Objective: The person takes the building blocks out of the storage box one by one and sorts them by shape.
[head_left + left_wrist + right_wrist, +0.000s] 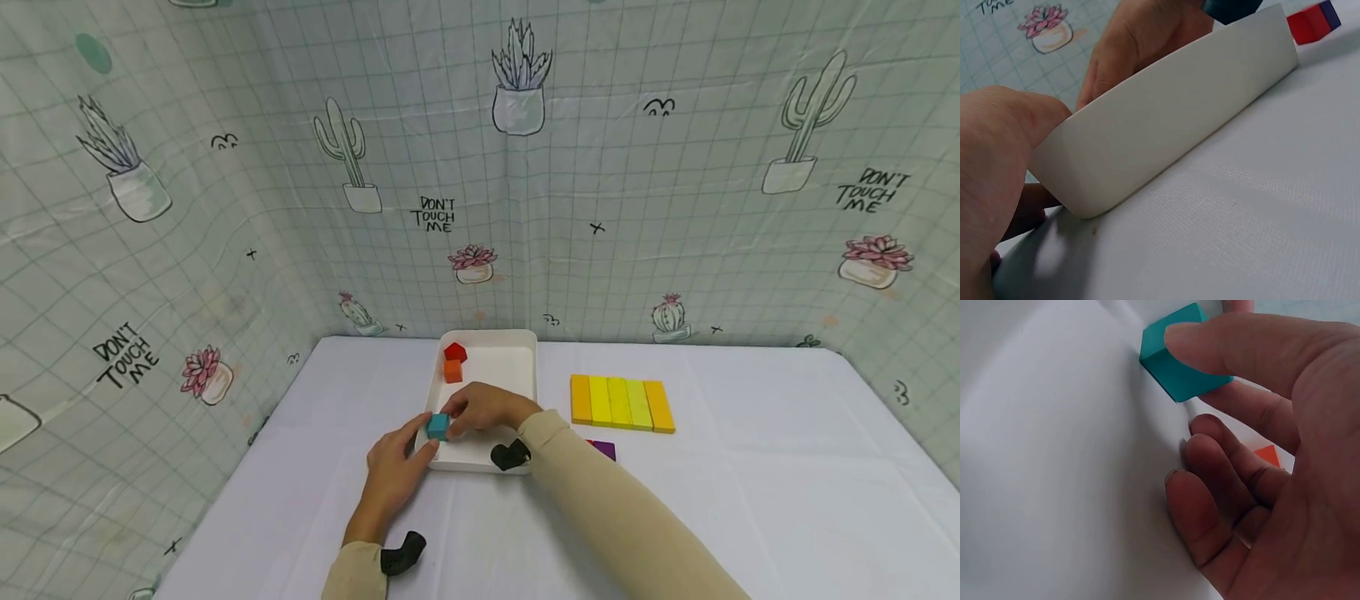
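A teal cube (438, 427) is at the left side of the white tray (510, 371), towards the front. My right hand (487, 407) pinches this cube between thumb and index finger, while its other fingers curl loosely below in the right wrist view. At the front left corner of the tray is my left hand (393, 467). In the left wrist view its thumb lies over the rim and its fingers are outside the wall, holding the corner. An orange block (453, 371) and a red block (455, 353) sit at the tray's far left.
To the right of the tray lies a row of several yellow and orange bars (621, 403). A purple block (603, 450), partly hidden by my right sleeve, has a red one beside it. Patterned cloth (585, 167) hangs behind the white table (750, 467).
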`<state>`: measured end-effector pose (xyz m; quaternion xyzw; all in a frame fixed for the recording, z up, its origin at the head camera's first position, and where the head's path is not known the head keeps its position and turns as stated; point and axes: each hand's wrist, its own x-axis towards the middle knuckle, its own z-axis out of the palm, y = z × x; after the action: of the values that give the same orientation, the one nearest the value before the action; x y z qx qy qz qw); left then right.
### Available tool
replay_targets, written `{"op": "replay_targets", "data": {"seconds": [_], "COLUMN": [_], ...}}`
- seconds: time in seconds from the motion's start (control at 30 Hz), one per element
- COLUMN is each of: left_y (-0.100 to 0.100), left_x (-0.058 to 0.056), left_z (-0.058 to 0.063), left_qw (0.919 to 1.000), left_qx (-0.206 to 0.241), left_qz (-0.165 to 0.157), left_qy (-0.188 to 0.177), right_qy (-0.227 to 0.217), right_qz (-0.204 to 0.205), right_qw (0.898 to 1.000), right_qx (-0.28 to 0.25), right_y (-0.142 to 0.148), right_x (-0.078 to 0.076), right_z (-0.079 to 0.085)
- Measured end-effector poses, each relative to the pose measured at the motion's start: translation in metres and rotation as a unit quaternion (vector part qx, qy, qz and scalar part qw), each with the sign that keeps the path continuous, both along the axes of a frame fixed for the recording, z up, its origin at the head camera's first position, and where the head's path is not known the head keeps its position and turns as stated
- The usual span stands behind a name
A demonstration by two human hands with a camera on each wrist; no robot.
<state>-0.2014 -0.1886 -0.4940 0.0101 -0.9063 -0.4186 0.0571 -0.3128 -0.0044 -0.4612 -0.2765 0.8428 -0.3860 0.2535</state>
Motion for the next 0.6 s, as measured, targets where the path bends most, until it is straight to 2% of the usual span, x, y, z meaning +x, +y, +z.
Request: {"op": "replay_targets", "data": {"seconds": [0.37,0.6], "left_y": [-0.0017,-0.0007], "left_x": [-0.0014,-0.0026], "left_z": [-0.0028,-0.0033], "left_qw": [0.9999,0.9998], "left_qx": [-0.002,-0.003], "left_qz": [-0.004,-0.001], "left_qy": [0.017,0.020], "right_qy": [0.016,0.023], "right_qz": [0.016,0.005], "right_qw": [1.000,1.000], "right_qx": [0.004,0.005], "right_y": [-0.0017,0.0004], "right_x": [-0.0018,-0.0031], "right_z": [-0.0011,-0.0019]}}
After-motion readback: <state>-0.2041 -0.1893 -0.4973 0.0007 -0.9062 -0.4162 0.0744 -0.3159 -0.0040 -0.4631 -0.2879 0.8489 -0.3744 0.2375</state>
